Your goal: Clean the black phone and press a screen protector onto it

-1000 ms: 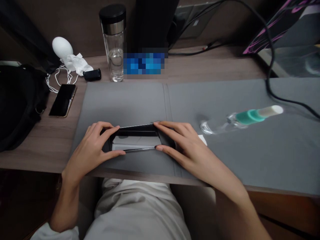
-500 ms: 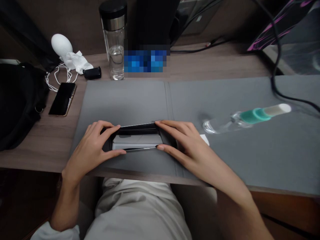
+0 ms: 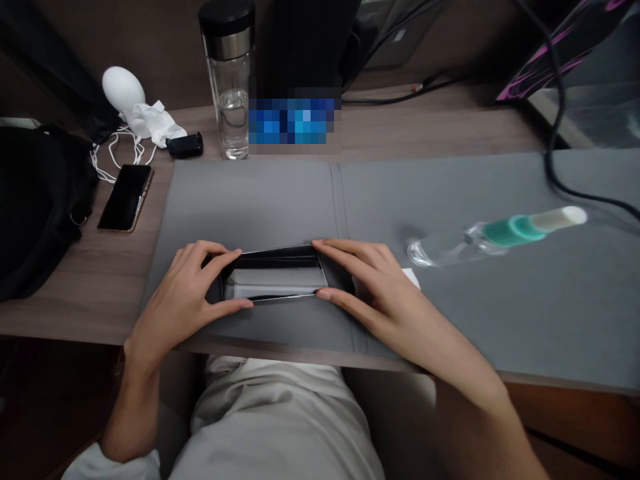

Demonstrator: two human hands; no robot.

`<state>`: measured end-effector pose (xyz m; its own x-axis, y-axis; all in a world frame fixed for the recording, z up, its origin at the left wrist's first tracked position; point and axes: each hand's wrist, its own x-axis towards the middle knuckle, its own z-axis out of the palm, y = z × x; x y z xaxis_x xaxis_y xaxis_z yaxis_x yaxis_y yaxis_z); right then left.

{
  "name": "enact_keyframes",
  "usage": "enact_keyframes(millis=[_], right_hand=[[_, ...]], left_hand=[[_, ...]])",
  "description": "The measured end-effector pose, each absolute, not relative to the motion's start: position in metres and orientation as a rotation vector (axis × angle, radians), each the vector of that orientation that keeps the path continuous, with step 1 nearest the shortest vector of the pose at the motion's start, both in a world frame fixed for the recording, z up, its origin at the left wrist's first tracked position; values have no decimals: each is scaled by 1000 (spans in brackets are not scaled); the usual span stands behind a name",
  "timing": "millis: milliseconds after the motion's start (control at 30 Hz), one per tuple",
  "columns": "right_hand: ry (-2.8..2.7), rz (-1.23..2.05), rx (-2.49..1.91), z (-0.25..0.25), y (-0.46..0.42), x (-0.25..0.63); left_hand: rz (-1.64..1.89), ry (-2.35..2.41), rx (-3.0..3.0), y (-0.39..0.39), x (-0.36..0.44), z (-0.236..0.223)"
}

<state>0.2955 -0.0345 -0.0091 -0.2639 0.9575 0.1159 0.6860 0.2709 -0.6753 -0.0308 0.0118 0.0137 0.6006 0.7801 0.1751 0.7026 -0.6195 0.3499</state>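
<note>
A narrow black case with thin, pale-edged rims sits open-topped on the grey desk mat. Inside it lies something flat and greyish white, whose kind I cannot make out. My left hand grips the left end, forefinger on the far rim and thumb on the near one. At the other end my right hand holds the two rims in the same way. Both hands partly cover the case's ends. A bit of white material shows behind my right wrist.
Right of my hands a clear bottle with a green and white top lies on the mat. Behind stands a glass water bottle. Further left are a phone, a white egg-shaped device, tissue and a black bag. A black cable crosses the right.
My right hand and the case's right end have shifted very slightly to the right. Both hands keep their hold.
</note>
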Motion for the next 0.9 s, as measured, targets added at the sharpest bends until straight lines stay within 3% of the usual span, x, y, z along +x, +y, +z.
enact_keyframes(millis=[900], right_hand=[[-2104,631,-1463,-12,-34,298]], left_hand=[[422,1233,2619,12,-30,12]])
